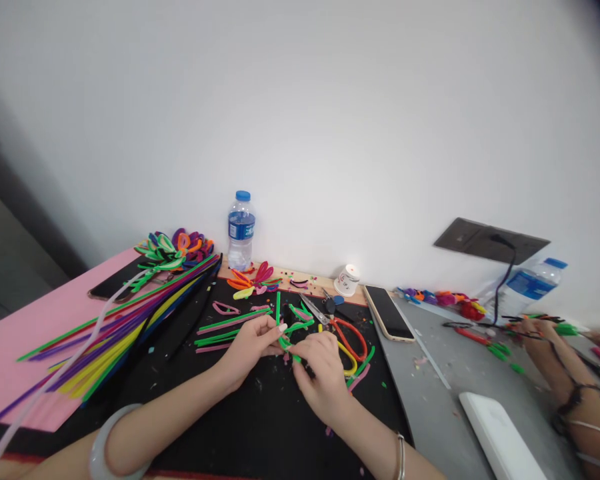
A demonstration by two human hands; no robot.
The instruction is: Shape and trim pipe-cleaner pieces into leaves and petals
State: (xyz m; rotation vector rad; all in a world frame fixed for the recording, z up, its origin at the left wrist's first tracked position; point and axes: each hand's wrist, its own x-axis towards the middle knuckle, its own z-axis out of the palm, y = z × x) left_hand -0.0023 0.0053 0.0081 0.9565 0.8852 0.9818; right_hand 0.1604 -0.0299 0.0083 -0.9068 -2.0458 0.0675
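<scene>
My left hand and my right hand meet over the black mat, both pinching a bent green pipe cleaner. Part of it is hidden by my fingers. Just left of my left hand lie several cut green and pink pipe cleaners. Behind my right hand rest orange-handled scissors with their blades spread, and a yellow handle shows beside them. More short green and pink pieces lie to the right of my right hand.
Long coloured pipe cleaners fan across pink paper on the left. A water bottle, paper cup and phone stand or lie near the wall. At right are a white power bank and another person's hand.
</scene>
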